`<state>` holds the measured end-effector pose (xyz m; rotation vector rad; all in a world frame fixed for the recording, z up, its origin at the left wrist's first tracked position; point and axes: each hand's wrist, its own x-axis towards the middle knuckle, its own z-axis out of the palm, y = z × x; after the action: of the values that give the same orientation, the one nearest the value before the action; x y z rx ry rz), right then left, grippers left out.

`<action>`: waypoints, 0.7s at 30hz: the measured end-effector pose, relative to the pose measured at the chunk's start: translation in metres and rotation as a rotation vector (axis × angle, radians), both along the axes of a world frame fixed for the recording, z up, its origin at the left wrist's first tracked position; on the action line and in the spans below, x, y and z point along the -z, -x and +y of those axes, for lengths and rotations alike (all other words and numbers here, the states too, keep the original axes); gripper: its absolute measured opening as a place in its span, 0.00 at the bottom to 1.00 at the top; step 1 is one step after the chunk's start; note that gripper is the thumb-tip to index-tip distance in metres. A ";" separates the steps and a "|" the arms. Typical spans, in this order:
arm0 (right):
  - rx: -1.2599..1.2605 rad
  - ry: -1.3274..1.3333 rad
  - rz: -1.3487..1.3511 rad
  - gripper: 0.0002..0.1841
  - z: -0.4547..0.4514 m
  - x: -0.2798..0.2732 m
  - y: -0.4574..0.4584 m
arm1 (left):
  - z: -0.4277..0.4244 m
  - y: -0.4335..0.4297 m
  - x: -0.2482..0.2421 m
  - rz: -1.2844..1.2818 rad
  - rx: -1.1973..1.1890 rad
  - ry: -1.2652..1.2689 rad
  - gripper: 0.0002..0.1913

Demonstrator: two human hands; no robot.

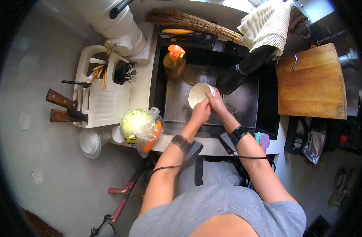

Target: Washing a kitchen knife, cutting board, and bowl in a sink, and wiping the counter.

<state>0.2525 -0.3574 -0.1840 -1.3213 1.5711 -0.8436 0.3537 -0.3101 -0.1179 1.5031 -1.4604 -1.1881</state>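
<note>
A white cup (196,92), reddish on part of its outside, is tilted with its mouth towards me over a dark sink basin (243,111). My right hand (217,103) grips its right side, thumb at the rim. My left hand (202,111) is curled against the near rim, its fingertips partly hidden by the cup and the other hand. A thick black faucet (238,74) reaches down just beyond the cup. An amber soap bottle (174,65) with an orange pump stands at the basin's far left, beside a round, flat brownish thing (189,75).
A wooden cutting board (311,86) stands right of the sink. At left are a white utensil rack (106,109) with knives and chopsticks, and bagged cabbage (136,120) and carrot (152,137). Behind lie a straw whisk broom (192,23) and a draped cloth (265,25).
</note>
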 end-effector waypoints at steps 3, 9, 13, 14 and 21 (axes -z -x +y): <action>-0.104 -0.453 -0.062 0.26 -0.026 0.010 0.042 | 0.008 -0.002 0.004 -0.152 0.273 0.044 0.10; -0.222 -0.574 -0.111 0.31 -0.017 -0.096 0.025 | -0.003 -0.048 0.006 -0.378 0.641 0.295 0.20; -0.406 -0.777 -0.056 0.32 -0.021 -0.119 0.030 | -0.004 -0.061 0.028 -0.599 0.639 0.535 0.21; -0.395 -0.732 -0.065 0.33 -0.018 -0.121 0.028 | -0.004 -0.061 0.031 -0.518 0.646 0.450 0.19; -0.252 -0.697 -0.237 0.38 -0.013 -0.099 0.016 | -0.020 -0.064 0.007 0.290 0.462 -0.296 0.14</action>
<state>0.2363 -0.3702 -0.0847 -0.8456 1.3000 -0.2364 0.4175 -0.3296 -0.1244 1.1333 -1.5197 -1.8830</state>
